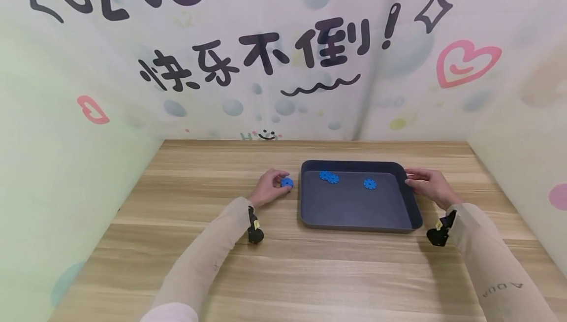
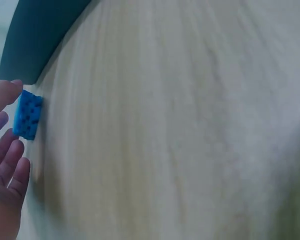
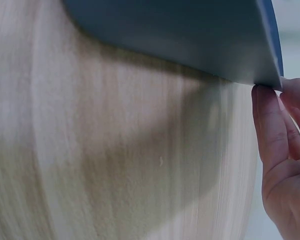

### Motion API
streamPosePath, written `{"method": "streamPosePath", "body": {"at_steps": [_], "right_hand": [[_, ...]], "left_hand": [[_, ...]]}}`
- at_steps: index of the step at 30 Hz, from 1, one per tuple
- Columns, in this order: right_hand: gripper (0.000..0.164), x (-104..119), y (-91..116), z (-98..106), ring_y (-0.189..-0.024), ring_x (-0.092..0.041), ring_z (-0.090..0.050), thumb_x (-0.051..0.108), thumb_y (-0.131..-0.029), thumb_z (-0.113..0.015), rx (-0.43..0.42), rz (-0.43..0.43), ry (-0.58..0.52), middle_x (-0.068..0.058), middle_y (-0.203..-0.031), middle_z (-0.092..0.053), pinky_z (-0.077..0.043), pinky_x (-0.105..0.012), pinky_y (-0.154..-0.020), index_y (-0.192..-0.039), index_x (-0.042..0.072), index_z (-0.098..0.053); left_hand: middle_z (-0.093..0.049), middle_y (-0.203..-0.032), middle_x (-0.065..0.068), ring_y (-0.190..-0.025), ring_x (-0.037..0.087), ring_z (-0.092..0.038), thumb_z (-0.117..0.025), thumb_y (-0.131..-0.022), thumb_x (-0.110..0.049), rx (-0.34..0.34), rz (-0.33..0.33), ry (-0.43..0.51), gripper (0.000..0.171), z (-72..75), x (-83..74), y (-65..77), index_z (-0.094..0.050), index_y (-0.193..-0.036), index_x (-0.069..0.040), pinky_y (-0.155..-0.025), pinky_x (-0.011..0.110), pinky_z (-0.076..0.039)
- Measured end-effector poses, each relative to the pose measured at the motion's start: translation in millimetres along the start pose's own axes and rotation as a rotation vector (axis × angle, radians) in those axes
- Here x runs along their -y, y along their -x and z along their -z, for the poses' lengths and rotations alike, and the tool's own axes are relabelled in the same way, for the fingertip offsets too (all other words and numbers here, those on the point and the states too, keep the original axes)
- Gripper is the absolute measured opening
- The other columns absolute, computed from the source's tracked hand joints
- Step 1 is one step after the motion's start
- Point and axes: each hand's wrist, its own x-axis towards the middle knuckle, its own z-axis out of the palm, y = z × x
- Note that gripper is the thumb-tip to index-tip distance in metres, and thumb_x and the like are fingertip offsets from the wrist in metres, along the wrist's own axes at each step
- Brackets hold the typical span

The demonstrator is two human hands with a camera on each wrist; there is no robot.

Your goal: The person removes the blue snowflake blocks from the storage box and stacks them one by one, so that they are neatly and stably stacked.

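A dark grey rectangular tray [image 1: 354, 204] lies on the wooden table. Inside it are blue notched discs: two overlap near the back left [image 1: 329, 177], and another disc [image 1: 369, 184] is right of the middle. Just left of the tray, my left hand [image 1: 267, 187] holds a small stack of blue notched discs [image 2: 28, 115] between thumb and fingers. From above, only the top disc [image 1: 286, 182] of that stack shows. At the tray's right side, my right hand [image 1: 431, 185] pinches the rim, with the thumb and fingers on opposite sides of the wall [image 3: 190, 40].
The wood-grain table [image 1: 283, 273] extends in front of the tray and to both sides. A printed cloth backdrop [image 1: 266, 110] rises behind the table, with pale walls left and right. A small black camera [image 1: 254, 228] sits on the left wrist, another camera [image 1: 438, 233] on the right.
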Motion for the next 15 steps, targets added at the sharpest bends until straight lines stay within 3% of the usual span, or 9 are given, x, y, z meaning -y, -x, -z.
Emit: {"method": "streamPosePath", "body": {"at_steps": [6,15], "right_hand": [[0.049,-0.8,-0.5,0.0,-0.080,0.003,-0.055,0.012,-0.088,-0.054,0.000,-0.001,0.002,-0.035,-0.117,-0.044,-0.049,-0.023,-0.071,-0.127,-0.012,-0.036],[0.050,-0.3,-0.8,0.0,-0.080,0.004,-0.054,0.014,-0.088,-0.054,0.002,-0.027,0.013,-0.034,-0.118,-0.044,-0.049,-0.023,-0.072,-0.128,-0.011,-0.037]], "left_hand": [[-0.053,-0.109,0.015,-0.099,0.026,-0.050,-0.066,-0.079,-0.011,0.016,-0.010,0.017,0.039,4.7,-9.5,-2.3,-0.056,-0.113,0.002,-0.084,0.036,-0.043],[-0.054,-0.111,0.012,-0.098,0.023,-0.050,-0.064,-0.082,-0.017,0.052,-0.074,-0.026,0.038,8.5,-42.9,-16.9,-0.055,-0.116,-0.003,-0.080,0.034,-0.043]]}}
